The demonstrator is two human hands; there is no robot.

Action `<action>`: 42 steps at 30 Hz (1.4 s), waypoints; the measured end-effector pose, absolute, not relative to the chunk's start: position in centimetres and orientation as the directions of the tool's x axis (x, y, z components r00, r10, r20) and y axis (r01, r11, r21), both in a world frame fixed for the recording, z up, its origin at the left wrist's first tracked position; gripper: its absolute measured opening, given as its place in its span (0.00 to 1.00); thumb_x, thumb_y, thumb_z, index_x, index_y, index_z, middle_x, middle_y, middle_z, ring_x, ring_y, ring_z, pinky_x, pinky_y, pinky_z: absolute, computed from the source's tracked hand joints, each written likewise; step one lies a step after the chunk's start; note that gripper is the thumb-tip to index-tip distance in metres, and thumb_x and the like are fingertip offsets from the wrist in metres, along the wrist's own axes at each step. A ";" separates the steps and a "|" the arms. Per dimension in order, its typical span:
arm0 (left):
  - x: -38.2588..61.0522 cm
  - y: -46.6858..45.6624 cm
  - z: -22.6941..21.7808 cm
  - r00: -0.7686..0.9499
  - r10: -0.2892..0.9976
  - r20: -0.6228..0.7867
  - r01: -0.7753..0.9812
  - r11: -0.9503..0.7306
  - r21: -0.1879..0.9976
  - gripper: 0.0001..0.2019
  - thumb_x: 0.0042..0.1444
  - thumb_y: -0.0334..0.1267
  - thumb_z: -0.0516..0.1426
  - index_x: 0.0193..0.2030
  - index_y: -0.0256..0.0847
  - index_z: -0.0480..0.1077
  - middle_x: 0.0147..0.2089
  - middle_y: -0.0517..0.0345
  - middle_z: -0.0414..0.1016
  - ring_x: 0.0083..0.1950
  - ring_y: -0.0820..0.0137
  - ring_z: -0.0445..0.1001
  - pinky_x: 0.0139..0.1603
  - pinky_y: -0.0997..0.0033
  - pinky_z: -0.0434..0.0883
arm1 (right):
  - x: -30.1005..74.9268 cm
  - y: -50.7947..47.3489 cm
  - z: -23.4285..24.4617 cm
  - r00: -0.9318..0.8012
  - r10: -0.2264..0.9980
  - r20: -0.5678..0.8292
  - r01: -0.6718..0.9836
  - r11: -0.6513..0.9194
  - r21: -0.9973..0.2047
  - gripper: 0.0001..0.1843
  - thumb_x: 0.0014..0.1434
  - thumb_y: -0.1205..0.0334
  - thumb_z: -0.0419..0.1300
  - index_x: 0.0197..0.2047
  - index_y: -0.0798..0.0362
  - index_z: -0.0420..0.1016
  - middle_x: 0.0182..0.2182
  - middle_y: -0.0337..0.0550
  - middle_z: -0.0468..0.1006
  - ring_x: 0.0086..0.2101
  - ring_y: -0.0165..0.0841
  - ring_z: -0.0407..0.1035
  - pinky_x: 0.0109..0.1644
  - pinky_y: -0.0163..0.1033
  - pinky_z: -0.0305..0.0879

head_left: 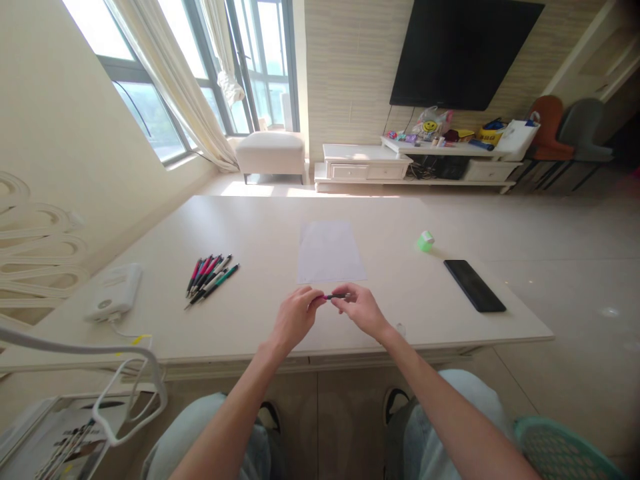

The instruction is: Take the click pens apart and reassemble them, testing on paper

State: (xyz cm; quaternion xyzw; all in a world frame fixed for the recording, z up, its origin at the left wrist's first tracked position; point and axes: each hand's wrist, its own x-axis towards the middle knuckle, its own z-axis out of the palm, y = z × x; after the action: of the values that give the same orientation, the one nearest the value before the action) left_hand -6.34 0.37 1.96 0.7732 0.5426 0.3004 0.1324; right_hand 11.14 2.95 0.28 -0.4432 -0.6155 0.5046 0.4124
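Close to the table's near edge, my left hand and my right hand meet at a slim pen. It lies level between them, with pink and dark parts showing. My left fingers pinch one end and my right fingers close on the other; the fingers cover both ends. Just beyond the hands lies a white sheet of paper. To the left is a pile of several pens in pink, black, white and green.
A black phone and a small green-and-white container lie on the right of the white table. At left sits a white power strip with a cable. A green basket stands on the floor at lower right.
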 end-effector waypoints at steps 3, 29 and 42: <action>-6.3 0.5 1.9 0.233 0.912 0.338 0.776 -0.384 0.500 0.11 0.61 0.40 0.50 0.37 0.44 0.73 0.34 0.56 0.72 0.37 0.69 0.70 0.37 0.72 0.62 | 11.2 3.1 0.2 -0.255 0.966 0.038 0.135 0.075 -0.988 0.17 0.49 0.48 0.62 0.33 0.56 0.73 0.23 0.41 0.75 0.19 0.27 0.66 0.22 0.32 0.60; -5.6 0.8 1.0 0.200 0.869 0.452 0.785 -0.418 0.457 0.08 0.60 0.38 0.52 0.37 0.45 0.73 0.37 0.59 0.79 0.39 0.69 0.75 0.44 0.67 0.62 | 12.1 3.7 0.9 -0.281 0.958 0.054 0.115 0.090 -0.989 0.18 0.47 0.50 0.64 0.36 0.55 0.72 0.30 0.44 0.77 0.25 0.30 0.70 0.19 0.30 0.61; -5.6 0.9 0.7 0.185 0.872 0.453 0.759 -0.420 0.498 0.07 0.60 0.38 0.53 0.37 0.45 0.73 0.38 0.58 0.79 0.39 0.68 0.75 0.45 0.67 0.62 | 12.3 3.8 0.9 -0.257 0.964 0.065 0.134 0.102 -0.986 0.17 0.50 0.49 0.61 0.35 0.55 0.72 0.29 0.45 0.77 0.23 0.30 0.70 0.18 0.31 0.60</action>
State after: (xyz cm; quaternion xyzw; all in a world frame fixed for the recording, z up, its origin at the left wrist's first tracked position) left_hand -5.57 0.91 0.73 0.7655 0.5326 0.3519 0.0805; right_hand 12.27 3.84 0.92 -0.4462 -0.6151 0.5000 0.4153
